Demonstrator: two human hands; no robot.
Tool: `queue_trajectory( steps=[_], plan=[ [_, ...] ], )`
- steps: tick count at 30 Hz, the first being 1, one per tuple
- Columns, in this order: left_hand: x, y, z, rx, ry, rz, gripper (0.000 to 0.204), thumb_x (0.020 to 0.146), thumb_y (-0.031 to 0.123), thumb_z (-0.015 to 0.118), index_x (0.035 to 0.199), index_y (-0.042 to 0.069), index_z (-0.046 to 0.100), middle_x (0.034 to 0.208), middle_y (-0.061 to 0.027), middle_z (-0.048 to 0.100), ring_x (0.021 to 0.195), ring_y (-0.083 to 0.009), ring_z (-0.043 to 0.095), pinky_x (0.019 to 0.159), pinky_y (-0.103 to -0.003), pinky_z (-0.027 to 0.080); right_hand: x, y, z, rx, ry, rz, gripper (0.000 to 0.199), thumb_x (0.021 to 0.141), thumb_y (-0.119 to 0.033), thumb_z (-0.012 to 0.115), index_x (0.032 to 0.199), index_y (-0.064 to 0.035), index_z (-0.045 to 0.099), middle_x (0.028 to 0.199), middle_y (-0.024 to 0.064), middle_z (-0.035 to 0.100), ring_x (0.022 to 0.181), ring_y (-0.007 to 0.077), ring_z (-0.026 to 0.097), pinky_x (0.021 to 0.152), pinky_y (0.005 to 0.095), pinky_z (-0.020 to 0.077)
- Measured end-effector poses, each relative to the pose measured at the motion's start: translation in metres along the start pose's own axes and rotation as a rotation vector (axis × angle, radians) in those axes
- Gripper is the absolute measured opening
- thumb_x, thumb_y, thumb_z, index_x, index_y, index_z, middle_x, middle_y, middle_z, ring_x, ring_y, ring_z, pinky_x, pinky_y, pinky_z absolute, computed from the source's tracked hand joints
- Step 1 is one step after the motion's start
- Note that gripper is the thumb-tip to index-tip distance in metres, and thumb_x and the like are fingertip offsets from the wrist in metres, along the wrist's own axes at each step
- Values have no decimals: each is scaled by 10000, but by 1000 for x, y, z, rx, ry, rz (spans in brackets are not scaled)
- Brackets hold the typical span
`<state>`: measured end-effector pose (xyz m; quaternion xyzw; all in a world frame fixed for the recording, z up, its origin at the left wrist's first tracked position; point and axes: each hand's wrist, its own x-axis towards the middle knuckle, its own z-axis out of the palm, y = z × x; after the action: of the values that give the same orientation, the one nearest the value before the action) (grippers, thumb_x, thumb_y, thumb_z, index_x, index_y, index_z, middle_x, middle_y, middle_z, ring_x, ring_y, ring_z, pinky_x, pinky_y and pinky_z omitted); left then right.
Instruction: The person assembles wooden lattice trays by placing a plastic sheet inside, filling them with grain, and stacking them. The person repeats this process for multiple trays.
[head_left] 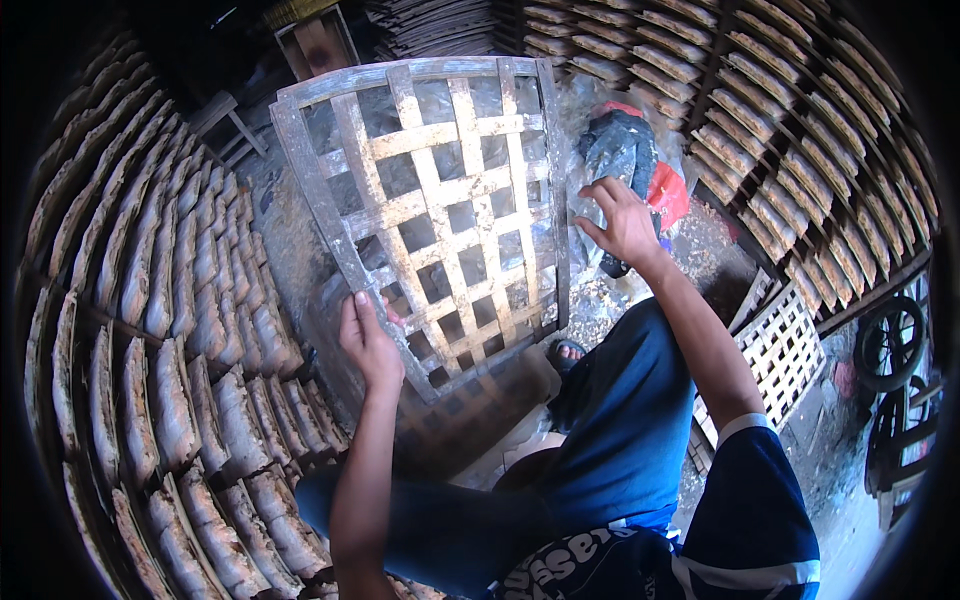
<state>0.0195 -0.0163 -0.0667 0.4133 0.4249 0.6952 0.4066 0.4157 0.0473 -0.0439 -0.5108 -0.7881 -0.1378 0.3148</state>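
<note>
- Lattice frame (437,200): tilted, above the middle of the floor (298,235), in front of the person's legs (620,390).
- Left hand (368,342): fingers wrapped around the frame's left edge, thumb in front.
- Right hand (628,222): fingers spread and half-curled, holding nothing, just beside the right edge.
- Risk: one-sided grip may let the frame pivot or tip; a leftward swing may strike the slab stacks (178,420) along the floor's left edge.
- Hidden: left fingertips, mostly behind the frame. Lower-edge support cannot be determined; the floor's far left corner is dark.
</note>
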Motion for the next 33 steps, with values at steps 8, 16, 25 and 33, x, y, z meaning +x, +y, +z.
queue_trajectory(
  steps=[8, 16, 25, 33],
  plan=[
    [1, -6, 3, 64, 19, 50, 305, 1109, 275, 465, 995, 18, 584, 846, -66, 586, 662, -118, 528, 619, -297, 496, 17, -16, 30, -101, -70, -101, 417, 790, -268, 793, 1131, -136, 595, 1059, 38, 578, 1014, 235, 633, 784, 384, 570],
    [1, -9, 1, 84, 34, 58, 296, 1109, 260, 459, 973, 22, 571, 839, -66, 580, 660, -121, 530, 600, -299, 488, 19, -16, 58, -143, -61, -117, 275, 809, -199, 746, 1021, -118, 589, 1026, 40, 585, 979, 227, 650, 700, 382, 593],
    [1, -8, 2, 15, 68, 8, 334, 1107, 285, 476, 965, 0, 578, 769, -40, 559, 613, -97, 518, 588, -273, 468, 21, -12, 74, -120, -47, -162, 229, 848, -213, 756, 1009, -103, 637, 959, 48, 609, 864, 247, 672, 680, 378, 560],
    [2, -11, -1, 51, 33, 55, 354, 1105, 289, 479, 950, -6, 599, 772, -56, 570, 587, -119, 529, 566, -289, 458, 24, -14, 80, -123, -34, -220, 140, 825, -103, 683, 852, -99, 545, 880, 56, 593, 799, 250, 677, 685, 401, 578]
  ],
)
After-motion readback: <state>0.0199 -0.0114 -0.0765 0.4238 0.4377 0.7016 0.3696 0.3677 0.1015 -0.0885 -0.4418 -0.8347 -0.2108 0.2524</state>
